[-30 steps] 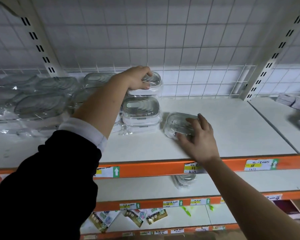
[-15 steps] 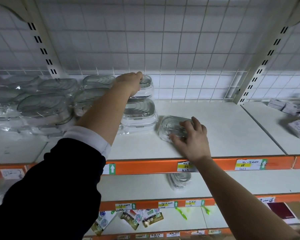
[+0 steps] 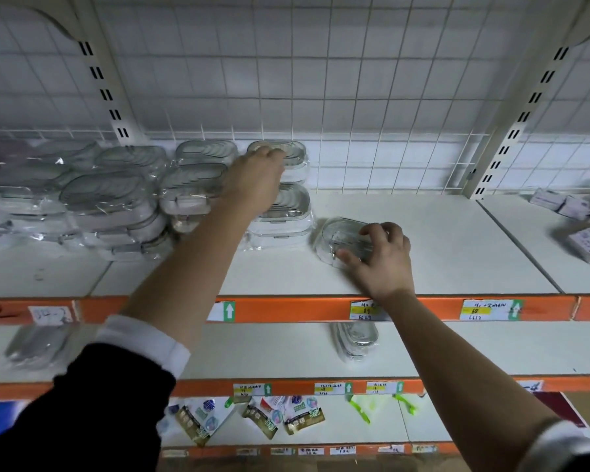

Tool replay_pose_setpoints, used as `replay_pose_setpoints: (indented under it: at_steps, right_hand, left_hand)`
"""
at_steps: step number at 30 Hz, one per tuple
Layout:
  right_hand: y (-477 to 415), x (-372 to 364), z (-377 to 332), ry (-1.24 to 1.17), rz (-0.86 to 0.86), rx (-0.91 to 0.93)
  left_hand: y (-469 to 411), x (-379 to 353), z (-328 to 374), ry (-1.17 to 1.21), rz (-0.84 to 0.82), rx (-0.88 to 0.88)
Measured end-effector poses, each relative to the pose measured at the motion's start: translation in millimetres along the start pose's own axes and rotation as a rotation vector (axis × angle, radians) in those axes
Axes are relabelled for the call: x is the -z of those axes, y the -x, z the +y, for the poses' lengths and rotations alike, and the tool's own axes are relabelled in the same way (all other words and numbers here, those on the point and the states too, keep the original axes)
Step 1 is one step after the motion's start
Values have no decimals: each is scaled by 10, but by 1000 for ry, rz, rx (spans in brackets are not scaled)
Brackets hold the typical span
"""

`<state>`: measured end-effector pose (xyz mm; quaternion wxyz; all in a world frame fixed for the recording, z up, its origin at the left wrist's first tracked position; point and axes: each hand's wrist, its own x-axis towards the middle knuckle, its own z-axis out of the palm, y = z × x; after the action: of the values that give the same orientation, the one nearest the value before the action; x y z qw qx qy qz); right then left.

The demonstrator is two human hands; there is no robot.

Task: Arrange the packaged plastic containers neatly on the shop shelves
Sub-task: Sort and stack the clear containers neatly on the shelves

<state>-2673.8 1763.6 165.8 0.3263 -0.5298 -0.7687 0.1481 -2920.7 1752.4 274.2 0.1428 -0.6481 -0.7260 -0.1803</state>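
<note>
Clear packaged containers with grey-rimmed lids fill the left of the top shelf (image 3: 423, 253). My left hand (image 3: 254, 178) reaches to the back and rests its fingers on the lid of the rear container (image 3: 292, 155), which sits on top of a stack by the wire grid. A second stack (image 3: 286, 216) stands just in front of it. My right hand (image 3: 378, 260) grips a lone small container (image 3: 338, 236) lying on the shelf to the right of that stack, fingers curled over its lid.
A heap of wrapped containers (image 3: 106, 199) lies at the left. Small boxes (image 3: 579, 226) sit on the neighbouring shelf at right. One container (image 3: 355, 338) lies on the shelf below. Sachets (image 3: 269, 417) hang on the lowest shelf. Slotted uprights (image 3: 511, 137) frame the bay.
My left hand has slid further over the rear container's lid. My right hand's fingers have curled tighter round the lone container. The camera has shifted slightly rightward.
</note>
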Motion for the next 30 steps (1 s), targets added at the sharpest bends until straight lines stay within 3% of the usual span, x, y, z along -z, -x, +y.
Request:
replay_pose_setpoints:
  at_steps: [3,5,10,15,18,25,30]
  right_hand:
    - [14,14,-11,3,35,-26]
    - [41,30,-11,-16,52,-45]
    - [62,144,-48,-232,212,-79]
    - [-12,204,-345,-322,292,155]
    - [-171,153,-635,-308,230,293]
    - [-603,-90,-1082,-215,-34,418]
    - [-806,-236,-1075,-168,-20,428]
  left_hand:
    - [640,-36,77,146,247,-51]
    - [1096,-125,82,189,310,-76]
    - [1657,-311,-127,141,167,-5]
    - [1626,-343,-233,100,97,20]
    - [1671,-383,-223,117,126,46]
    - [1683,-435,-255,176,238,73]
    - [1661,-476,-270,128,256,60]
